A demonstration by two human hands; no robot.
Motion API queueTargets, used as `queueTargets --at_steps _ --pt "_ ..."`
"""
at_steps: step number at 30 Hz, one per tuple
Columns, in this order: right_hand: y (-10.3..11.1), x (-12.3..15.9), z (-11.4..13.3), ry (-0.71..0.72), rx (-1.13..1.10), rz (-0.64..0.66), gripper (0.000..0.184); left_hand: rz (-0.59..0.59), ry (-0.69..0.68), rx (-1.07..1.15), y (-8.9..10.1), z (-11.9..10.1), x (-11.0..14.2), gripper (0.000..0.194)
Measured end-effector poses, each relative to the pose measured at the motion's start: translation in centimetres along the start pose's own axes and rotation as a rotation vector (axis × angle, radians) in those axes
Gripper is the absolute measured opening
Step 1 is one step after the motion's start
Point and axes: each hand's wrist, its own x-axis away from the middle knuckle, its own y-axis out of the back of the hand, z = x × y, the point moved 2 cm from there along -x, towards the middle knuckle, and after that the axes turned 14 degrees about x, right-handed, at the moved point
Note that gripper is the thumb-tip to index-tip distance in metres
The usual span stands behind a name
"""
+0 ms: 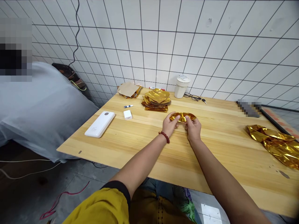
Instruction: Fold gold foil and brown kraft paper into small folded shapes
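My left hand (170, 123) and my right hand (192, 128) pinch the two ends of a folded piece of gold metallic foil (182, 117) just above the wooden tabletop (130, 146). The foil curves between my fingers, and its middle shows between my hands. A red bead bracelet (164, 136) circles my left wrist. Farther up the table, beyond my hands, lies a stack of similar folded gold foil pieces (156, 100). A large crumpled gold foil sheet (273, 143) lies at the right edge, away from both hands.
A white power bank (100, 124) and a small white charger (127, 114) lie left of my hands. A white tumbler (182, 86), glasses (192, 97) and brown paper (129, 89) sit along the tiled wall. A grey-covered bed (39, 105) lies left of the table.
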Motion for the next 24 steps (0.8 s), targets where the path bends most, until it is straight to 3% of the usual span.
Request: queueTargets --at_steps 3,9,15,18,24 --pt "-0.1 0.1 0.2 0.013 -0.046 0.054 0.04 -0.022 -0.034 0.042 0.1 0.1 -0.1 0.046" --pt "0.1 -0.2 0.2 -0.018 -0.053 -0.021 0.03 -0.153 -0.058 0.109 0.4 0.0 -0.5 0.034" --pt "-0.6 0.8 0.8 0.174 0.087 0.141 0.029 -0.077 -0.05 0.202 0.0 -0.2 -0.3 0.071" --pt "-0.7 1.3 1.0 0.219 0.119 0.206 0.03 -0.082 -0.019 0.193 0.0 -0.5 -0.1 0.07" --pt "-0.6 1.0 0.5 0.099 0.039 0.197 0.025 -0.139 -0.01 0.255 0.3 -1.0 -0.1 0.064"
